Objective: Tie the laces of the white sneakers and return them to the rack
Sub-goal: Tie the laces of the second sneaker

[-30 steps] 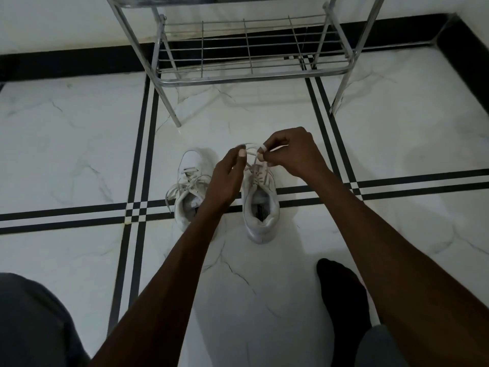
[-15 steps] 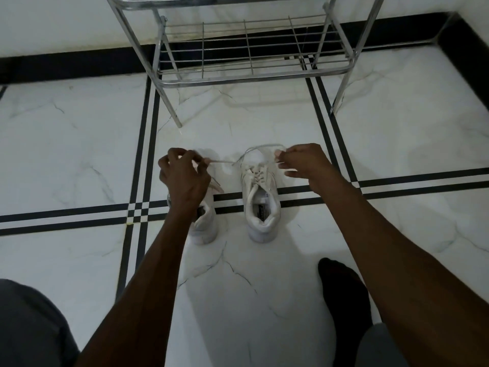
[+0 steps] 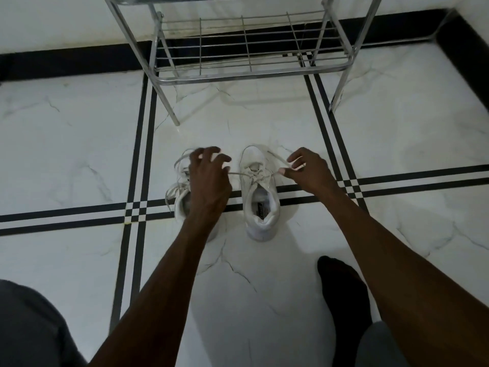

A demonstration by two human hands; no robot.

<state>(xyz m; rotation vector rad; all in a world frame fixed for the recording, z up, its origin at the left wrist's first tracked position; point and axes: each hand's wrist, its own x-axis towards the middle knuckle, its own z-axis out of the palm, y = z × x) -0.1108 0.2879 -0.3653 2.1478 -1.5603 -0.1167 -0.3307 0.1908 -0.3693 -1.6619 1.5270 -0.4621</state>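
Note:
Two white sneakers stand side by side on the marble floor, toes toward the rack. The right sneaker (image 3: 260,200) shows fully, its lace (image 3: 258,175) drawn into a knot over the tongue. My right hand (image 3: 308,172) pinches one lace end to the right of the knot. My left hand (image 3: 209,178) sits over the left sneaker (image 3: 181,205), fingers spread, with the other lace end running straight to its thumb side. The left sneaker is half hidden under that hand, and its loose laces (image 3: 172,192) trail off to the left.
A chrome wire shoe rack (image 3: 251,73) stands just beyond the sneakers, its low shelf bare. My black-socked foot (image 3: 341,287) rests on the floor near right. A grey trouser knee (image 3: 29,327) fills the lower left corner. A dark skirting runs along the walls.
My hands drew apart from above the right sneaker, pulling the lace loop down flat into a knot. My left hand then came back toward the shoe and spread its fingers.

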